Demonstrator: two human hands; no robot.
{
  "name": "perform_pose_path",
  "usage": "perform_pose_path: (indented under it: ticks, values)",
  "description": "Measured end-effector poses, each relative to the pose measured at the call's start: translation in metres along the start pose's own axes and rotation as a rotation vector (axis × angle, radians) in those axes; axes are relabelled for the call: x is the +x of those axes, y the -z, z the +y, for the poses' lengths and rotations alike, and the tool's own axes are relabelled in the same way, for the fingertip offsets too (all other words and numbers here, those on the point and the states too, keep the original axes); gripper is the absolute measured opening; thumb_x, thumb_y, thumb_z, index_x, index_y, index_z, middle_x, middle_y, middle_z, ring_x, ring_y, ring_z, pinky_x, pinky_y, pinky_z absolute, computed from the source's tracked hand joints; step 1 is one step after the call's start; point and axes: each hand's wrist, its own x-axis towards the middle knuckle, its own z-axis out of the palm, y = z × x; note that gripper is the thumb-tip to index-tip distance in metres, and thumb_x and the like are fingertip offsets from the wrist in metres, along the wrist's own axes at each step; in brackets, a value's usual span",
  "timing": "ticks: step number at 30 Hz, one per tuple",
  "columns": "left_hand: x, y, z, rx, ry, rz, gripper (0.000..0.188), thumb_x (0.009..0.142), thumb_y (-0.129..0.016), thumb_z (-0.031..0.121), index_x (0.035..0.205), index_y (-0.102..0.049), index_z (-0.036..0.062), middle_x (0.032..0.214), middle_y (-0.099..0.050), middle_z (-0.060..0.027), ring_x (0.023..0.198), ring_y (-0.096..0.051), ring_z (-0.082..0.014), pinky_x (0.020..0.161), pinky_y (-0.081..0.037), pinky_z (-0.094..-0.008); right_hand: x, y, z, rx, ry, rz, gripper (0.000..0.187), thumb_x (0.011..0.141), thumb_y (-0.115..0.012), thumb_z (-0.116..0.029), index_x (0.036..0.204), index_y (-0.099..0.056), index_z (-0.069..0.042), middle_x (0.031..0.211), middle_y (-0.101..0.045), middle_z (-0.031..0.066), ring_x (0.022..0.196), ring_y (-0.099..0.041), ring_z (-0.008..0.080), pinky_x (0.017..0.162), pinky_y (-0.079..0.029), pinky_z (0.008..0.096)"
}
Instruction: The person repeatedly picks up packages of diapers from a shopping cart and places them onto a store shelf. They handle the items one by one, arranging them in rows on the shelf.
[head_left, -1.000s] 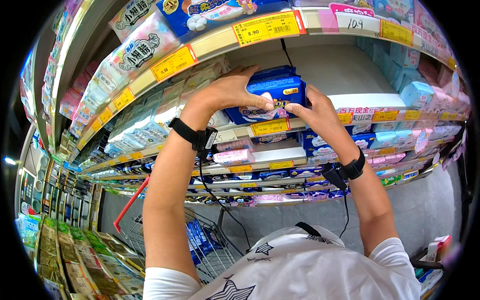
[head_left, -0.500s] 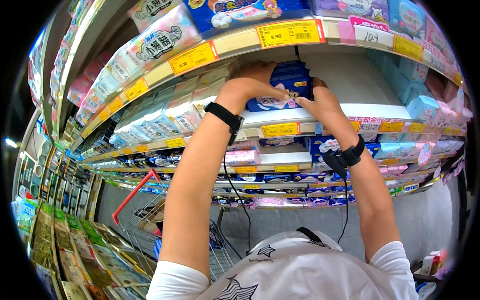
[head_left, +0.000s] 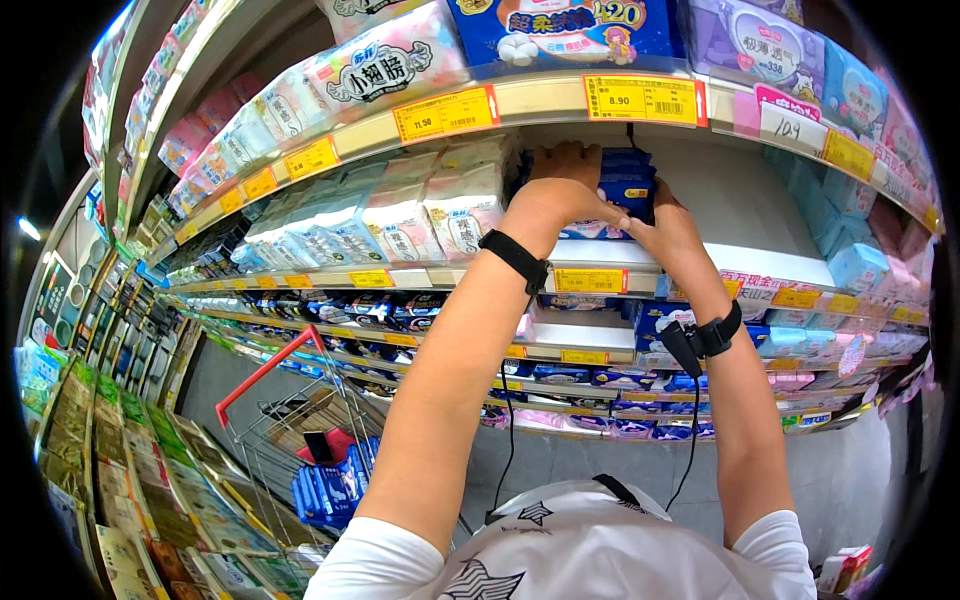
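A small stack of dark blue sanitary pad packs [head_left: 627, 185] stands on the shelf below the top row in view, between both my hands. My left hand [head_left: 572, 188] wraps around its left side, with the fingers over the top and the thumb across the front. From the right side my right hand [head_left: 668, 228] presses on the stack, its thumb meeting the left thumb at the front. Part of the front pack is hidden by the thumbs. White and pastel packs [head_left: 462, 210] stand in a row just left of my left wrist.
Overhead runs a shelf edge with yellow price tags [head_left: 645, 100]. Light blue packs [head_left: 858, 266] stand to the right on the same shelf. Lower shelves hold more packs. At the lower left is a shopping cart [head_left: 268, 375] with blue packs [head_left: 335, 488] inside. Black cables hang from both wristbands.
The view has shifted, so the shelves sit lower and further right, and more of the cart shows. The blue stack looks straighter between my hands, which keep their hold.
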Motion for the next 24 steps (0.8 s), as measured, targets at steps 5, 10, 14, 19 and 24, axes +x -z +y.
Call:
perform_pose_path:
  ticks: [5, 10, 14, 19, 24]
  values:
    - [-0.003, 0.0, 0.003, -0.023, 0.011, -0.009, 0.118, 0.056, -0.086, 0.062, 0.15, -0.04, 0.0067, 0.147, -0.049, -0.0211, 0.14, -0.042, -0.039, 0.114, -0.031, -0.0544, -0.005, 0.006, 0.0, 0.048, 0.057, 0.001, 0.068, 0.082, -0.078, -0.031, 0.131, -0.05, 0.007, 0.109, -0.067, 0.0343, 0.099, -0.07, 0.043, 0.086, -0.057, 0.0429]
    - [-0.024, -0.003, -0.003, -0.055, -0.107, 0.258, 0.105, 0.058, -0.085, 0.061, 0.137, -0.051, 0.002, 0.136, -0.056, -0.0193, 0.134, -0.047, -0.0346, 0.112, -0.03, -0.0521, -0.013, 0.022, -0.009, 0.07, 0.005, -0.065, 0.068, 0.081, -0.078, -0.029, 0.132, -0.051, 0.008, 0.103, -0.068, 0.0311, 0.095, -0.07, 0.0406, 0.084, -0.057, 0.0401]
    - [-0.072, 0.03, 0.008, -0.168, -0.139, 0.399, 0.081, 0.076, -0.081, 0.044, 0.137, -0.053, -0.0012, 0.135, -0.058, -0.0227, 0.127, -0.052, -0.0419, 0.106, -0.042, -0.0466, -0.039, 0.028, -0.009, 0.304, 0.15, 0.215, 0.054, 0.089, -0.072, -0.018, 0.134, -0.052, 0.005, 0.099, -0.069, 0.019, 0.081, -0.068, 0.0241, 0.077, -0.055, 0.034]
    - [-0.175, 0.047, -0.016, -0.269, -0.094, 0.505, 0.067, 0.077, -0.084, 0.023, 0.135, -0.057, 0.0016, 0.134, -0.06, -0.0199, 0.127, -0.054, -0.0367, 0.106, -0.043, -0.0454, -0.103, 0.013, -0.049, 0.639, 0.223, 0.155, 0.033, 0.094, -0.062, -0.004, 0.126, -0.056, 0.001, 0.09, -0.067, 0.0072, 0.079, -0.064, 0.0134, 0.076, -0.053, 0.0293]
    - [-0.317, 0.03, -0.091, -0.802, 0.448, 0.451, 0.044, 0.096, -0.068, 0.018, 0.135, -0.056, 0.0001, 0.131, -0.063, -0.0101, 0.121, -0.058, -0.0192, 0.102, -0.046, -0.0338, -0.162, -0.065, -0.084, 0.763, 0.122, -0.364, 0.024, 0.093, -0.062, -0.003, 0.117, -0.06, 0.0, 0.082, -0.066, 0.0047, 0.078, -0.066, 0.011, 0.074, -0.052, 0.027]
